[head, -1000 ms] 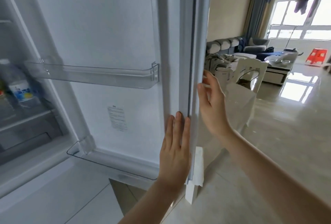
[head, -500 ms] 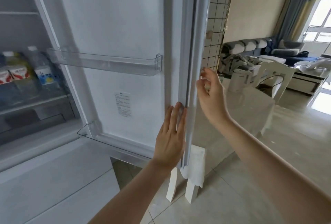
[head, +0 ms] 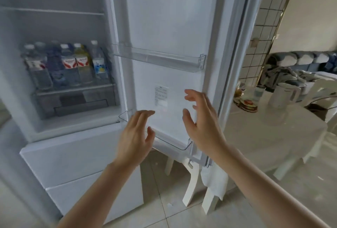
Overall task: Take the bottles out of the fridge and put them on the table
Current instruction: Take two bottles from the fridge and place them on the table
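The white fridge [head: 76,151] stands open, its door [head: 169,27] swung out to the right. Several bottles [head: 69,65] stand in a row on a glass shelf inside at the left; most are clear, one holds yellow liquid [head: 82,63], one has a blue label [head: 99,65]. My left hand [head: 135,136] and my right hand [head: 202,123] hover in front of the door's inner face, fingers spread, holding nothing and touching nothing. The white table [head: 269,136] is at the right, behind the door.
Two clear door bins [head: 160,58] hold nothing. On the table stand a white kettle [head: 284,94], a glass [head: 259,92] and a stack of small plates [head: 248,105]. White chair legs [head: 191,191] stand below the door. A sofa [head: 300,59] lies beyond.
Both hands have let go of the door edge and moved left, in front of the inner door. The view has swung left, so more of the bottles show.
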